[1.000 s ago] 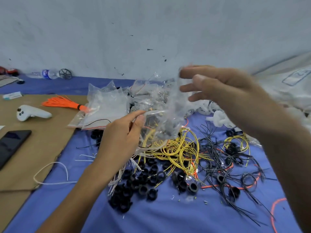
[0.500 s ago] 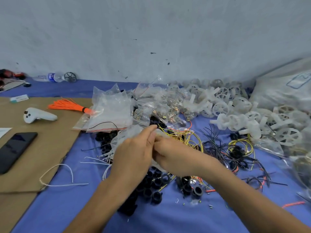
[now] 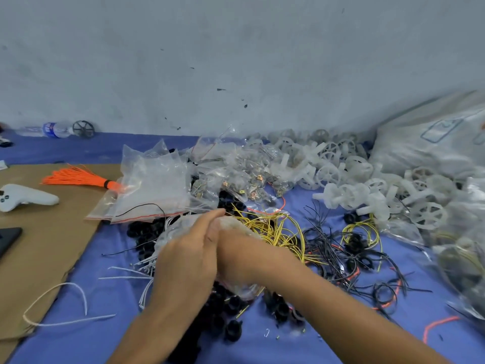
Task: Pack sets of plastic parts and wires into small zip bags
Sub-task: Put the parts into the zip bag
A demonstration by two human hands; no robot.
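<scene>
My left hand (image 3: 187, 254) and my right hand (image 3: 237, 254) are pressed together over the middle of the blue cloth, both gripping a small clear zip bag (image 3: 170, 232) that bulges out to the left of my left hand; its contents are hidden. Under and around the hands lie black plastic rings (image 3: 231, 329), a tangle of yellow wires (image 3: 273, 229), thin black wires (image 3: 322, 240) and white wires (image 3: 126, 271). White plastic wheels (image 3: 349, 187) are heaped at the back right.
A stack of empty zip bags (image 3: 154, 190) lies behind the hands. On the brown cardboard (image 3: 52, 245) at left are an orange wire bundle (image 3: 78, 178), a white controller (image 3: 23, 197) and a phone (image 3: 8, 239). A large plastic sack (image 3: 430, 137) stands at the right.
My right hand came down from above the pile to meet my left hand. Both hands now close around the bag low over the cloth. The view shifted slightly right.
</scene>
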